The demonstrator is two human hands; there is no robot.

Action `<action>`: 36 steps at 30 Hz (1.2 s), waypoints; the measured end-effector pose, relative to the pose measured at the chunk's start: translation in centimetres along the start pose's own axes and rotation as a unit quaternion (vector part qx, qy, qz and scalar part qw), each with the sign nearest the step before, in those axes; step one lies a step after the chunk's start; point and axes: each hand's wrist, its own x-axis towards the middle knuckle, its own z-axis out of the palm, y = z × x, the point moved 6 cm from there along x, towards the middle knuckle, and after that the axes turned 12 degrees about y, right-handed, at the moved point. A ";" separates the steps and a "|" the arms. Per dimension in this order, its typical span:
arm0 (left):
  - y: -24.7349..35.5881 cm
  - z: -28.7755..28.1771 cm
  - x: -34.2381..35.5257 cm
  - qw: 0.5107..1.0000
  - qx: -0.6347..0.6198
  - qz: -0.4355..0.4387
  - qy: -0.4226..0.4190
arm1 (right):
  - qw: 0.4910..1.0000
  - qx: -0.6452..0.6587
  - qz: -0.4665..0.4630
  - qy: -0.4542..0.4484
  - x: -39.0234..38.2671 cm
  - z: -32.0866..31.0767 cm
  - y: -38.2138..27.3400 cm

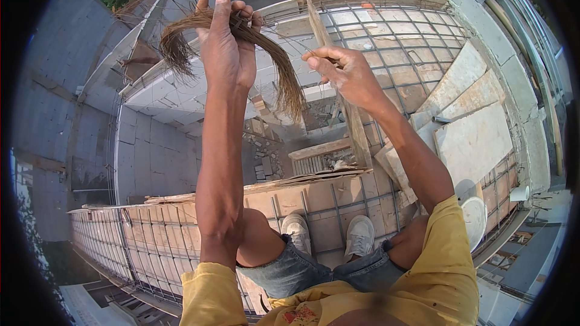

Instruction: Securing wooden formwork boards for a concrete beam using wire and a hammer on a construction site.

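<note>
My left hand (228, 45) is raised at the upper left and closed around a bundle of thin brown tie wire (279, 66). The bundle is bent over the palm, and its loose ends fan out and droop on both sides. To the right of it, my right hand (345, 72) is closed in a pinch, thumb against forefinger. Thin wire strands run from the bundle's side toward those fingertips; how many are pinched is too fine to tell.
I crouch on boards under a rebar grid (393, 54). Loose boards (474, 139) lie at the right. In front, an opening drops to a lower level with rubble (266, 157), crossed by a wooden plank (355, 127). Block walls (151, 151) stand left. A round white lid-like thing (474, 220) is beside my right elbow.
</note>
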 end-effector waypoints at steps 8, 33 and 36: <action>0.3 -2.1 1.5 0.996 0.078 0.030 0.008 | 0.992 0.081 0.035 -0.086 -1.1 1.4 -3.1; -2.2 -19.5 8.5 0.898 -0.138 -0.185 0.374 | 0.839 -0.437 -0.233 -0.226 -11.3 -4.3 -7.7; 0.7 -27.3 8.9 0.870 -0.146 -0.161 0.443 | 0.852 -0.439 -0.173 -0.227 -14.5 -8.6 -8.3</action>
